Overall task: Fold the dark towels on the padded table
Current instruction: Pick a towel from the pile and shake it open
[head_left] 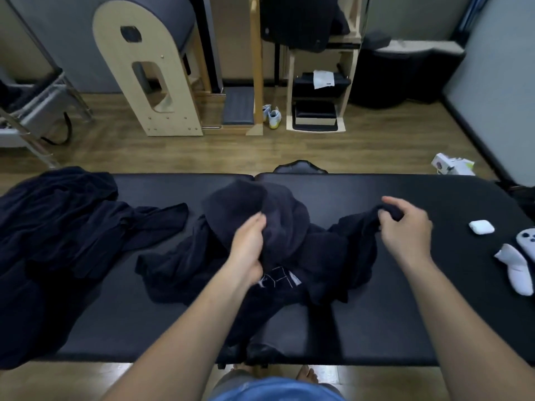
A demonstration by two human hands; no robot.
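- Your bare feet [307, 373] stand on the wooden floor just under the near edge of the black padded table [405, 319].
- A crumpled dark navy terry towel [321, 256] lies on the middle of the table, its near end hanging over the near edge; pale stitched lettering [282, 278] shows on it beside your left wrist.
- Your left hand [249, 244] grips a raised bunch of that towel, fingers curled into the cloth and thumb on the near side.
- Your right hand [405, 227] pinches the towel's right-hand corner between curled fingers and thumb, lifted a little off the padding.
- At the left end, a heap of loose dark navy towels [58, 221] spills over the table's left edge, close beside the one you hold.
- At the right end, well apart from the towel, lie a white rolled sock [516, 270], a white game controller [527, 241] and a small white earbud case [481, 227].
- Beyond the table, a white cardboard box [451, 166] sits on the floor at far right.
- By the far wall stand a pale wooden arched barrel frame [179, 111], a pair of white sneakers [272, 117] and a pale wooden shelf stand [290, 91].
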